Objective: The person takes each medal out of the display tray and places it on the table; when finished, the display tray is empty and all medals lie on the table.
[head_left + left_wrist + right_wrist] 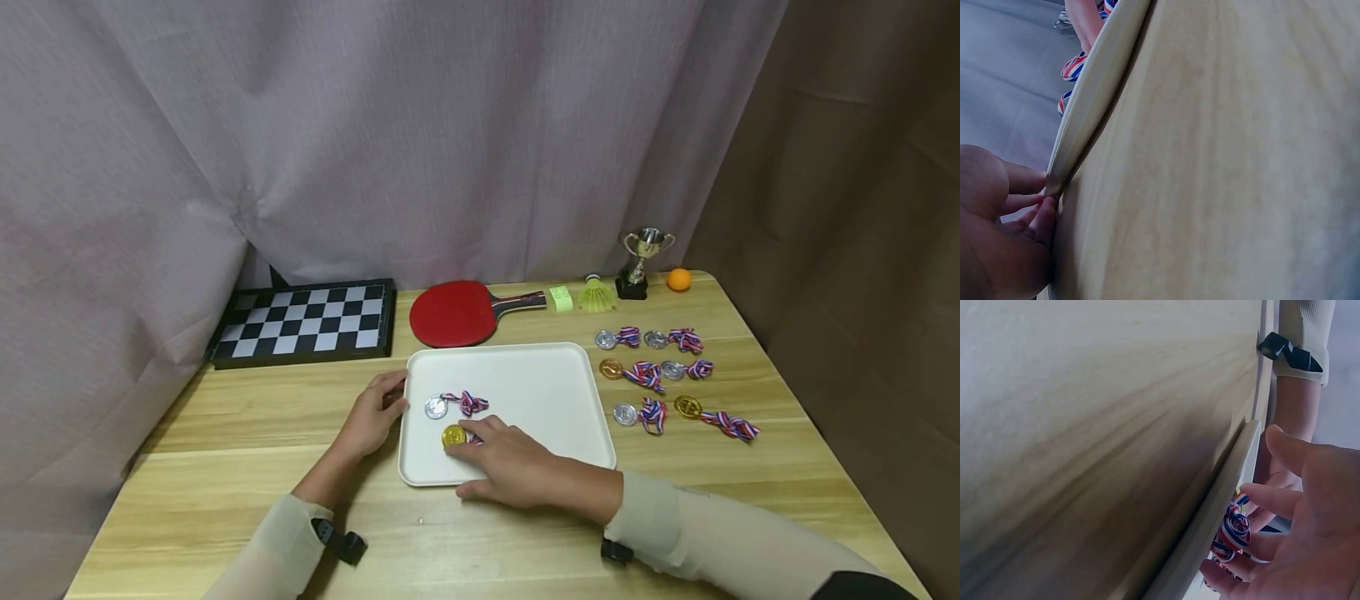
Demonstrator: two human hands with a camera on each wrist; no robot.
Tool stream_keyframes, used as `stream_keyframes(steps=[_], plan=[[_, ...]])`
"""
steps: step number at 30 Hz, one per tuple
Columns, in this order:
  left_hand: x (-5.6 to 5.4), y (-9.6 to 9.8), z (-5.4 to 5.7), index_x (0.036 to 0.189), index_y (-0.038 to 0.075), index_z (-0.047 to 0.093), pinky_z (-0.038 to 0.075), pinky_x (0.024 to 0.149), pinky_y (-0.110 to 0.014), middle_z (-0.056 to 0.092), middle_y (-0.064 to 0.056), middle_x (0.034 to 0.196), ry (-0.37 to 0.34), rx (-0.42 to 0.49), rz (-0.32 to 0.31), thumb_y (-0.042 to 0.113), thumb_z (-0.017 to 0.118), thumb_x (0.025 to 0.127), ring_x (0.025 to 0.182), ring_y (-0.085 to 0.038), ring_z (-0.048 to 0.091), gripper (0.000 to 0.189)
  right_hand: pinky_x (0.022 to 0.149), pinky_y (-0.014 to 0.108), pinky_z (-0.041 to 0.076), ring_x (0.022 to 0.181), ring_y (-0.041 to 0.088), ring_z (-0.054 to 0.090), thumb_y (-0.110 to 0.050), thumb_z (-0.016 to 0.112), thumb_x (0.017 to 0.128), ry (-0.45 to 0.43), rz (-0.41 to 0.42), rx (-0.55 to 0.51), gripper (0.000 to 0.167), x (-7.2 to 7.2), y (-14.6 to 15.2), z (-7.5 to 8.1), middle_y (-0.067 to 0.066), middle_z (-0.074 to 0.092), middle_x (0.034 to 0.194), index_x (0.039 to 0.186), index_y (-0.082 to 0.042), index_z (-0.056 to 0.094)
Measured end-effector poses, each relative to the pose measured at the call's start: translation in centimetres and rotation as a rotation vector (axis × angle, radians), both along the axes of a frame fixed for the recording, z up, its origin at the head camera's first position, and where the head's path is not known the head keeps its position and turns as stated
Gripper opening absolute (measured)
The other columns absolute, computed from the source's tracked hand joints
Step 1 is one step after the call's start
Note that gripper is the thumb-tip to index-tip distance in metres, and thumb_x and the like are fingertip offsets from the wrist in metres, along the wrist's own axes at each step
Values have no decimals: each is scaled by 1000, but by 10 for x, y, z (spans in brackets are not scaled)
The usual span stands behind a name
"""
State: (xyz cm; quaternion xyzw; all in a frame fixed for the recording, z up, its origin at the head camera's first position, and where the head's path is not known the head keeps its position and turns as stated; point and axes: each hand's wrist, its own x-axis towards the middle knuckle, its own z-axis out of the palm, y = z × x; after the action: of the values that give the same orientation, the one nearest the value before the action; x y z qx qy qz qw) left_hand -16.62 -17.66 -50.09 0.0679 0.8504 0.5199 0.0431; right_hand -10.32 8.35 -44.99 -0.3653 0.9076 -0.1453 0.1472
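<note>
A white tray (525, 375) lies on the table, with a silver medal (436, 407) and its striped ribbon (469, 403) inside. Nearer its front-left corner is a gold medal (453, 436). My right hand (517, 467) reaches over the tray's front rim, fingers spread on the gold medal's bundled ribbon (1235, 530) and partly hiding it. The right thumb stays apart, outside the rim. At the tray's left edge, my left hand (372, 414) holds the rim between bent fingers and thumb; the left wrist view shows these fingertips (1050, 203) against it.
Several ribboned medals (626, 414) lie in rows right of the tray. Along the back are a chessboard (300, 321), red table tennis paddle (453, 312), yellow-green sticky notes (561, 298), shuttlecock (596, 294), trophy cup (636, 265) and orange ball (678, 279).
</note>
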Motion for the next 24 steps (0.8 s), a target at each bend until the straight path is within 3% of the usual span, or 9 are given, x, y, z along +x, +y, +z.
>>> stream_keyframes(steps=[7, 11, 15, 19, 24], plan=[[0, 0, 0, 149, -8, 47, 46, 113, -49, 50, -23, 147, -6, 5, 1, -8, 56, 100, 131, -37, 54, 49, 107, 45, 50, 132, 25, 52, -38, 71, 97, 3, -25, -86, 43, -6, 3, -7, 6, 58, 143, 136, -19, 68], [0, 0, 1, 149, -8, 47, 47, 113, -49, 50, -23, 147, -12, 0, 5, -8, 56, 101, 130, -36, 54, 49, 101, 38, 53, 116, 19, 61, -21, 75, 95, -30, -57, -220, 26, -10, 7, -10, 2, 67, 121, 120, -12, 75], [0, 0, 1, 149, -8, 47, 47, 113, -49, 50, -23, 147, -15, 2, 7, -8, 57, 100, 130, -37, 54, 49, 86, 29, 56, 95, 11, 64, -9, 79, 90, -78, -107, -358, 16, -15, 13, -12, -2, 71, 102, 106, -9, 76], [0, 0, 0, 149, -8, 47, 47, 113, -50, 49, -24, 147, -9, 5, 2, -8, 57, 100, 130, -38, 54, 49, 74, 22, 54, 83, 7, 61, -9, 82, 87, -131, -177, -435, 10, -18, 21, -14, -6, 70, 91, 94, -13, 75], [0, 0, -1, 149, -9, 47, 47, 113, -50, 49, -24, 148, -8, 10, 2, -8, 57, 100, 131, -38, 54, 50, 69, 22, 49, 79, 8, 56, -11, 83, 85, -178, -244, -474, 14, -20, 35, -12, -11, 63, 83, 86, -16, 71]])
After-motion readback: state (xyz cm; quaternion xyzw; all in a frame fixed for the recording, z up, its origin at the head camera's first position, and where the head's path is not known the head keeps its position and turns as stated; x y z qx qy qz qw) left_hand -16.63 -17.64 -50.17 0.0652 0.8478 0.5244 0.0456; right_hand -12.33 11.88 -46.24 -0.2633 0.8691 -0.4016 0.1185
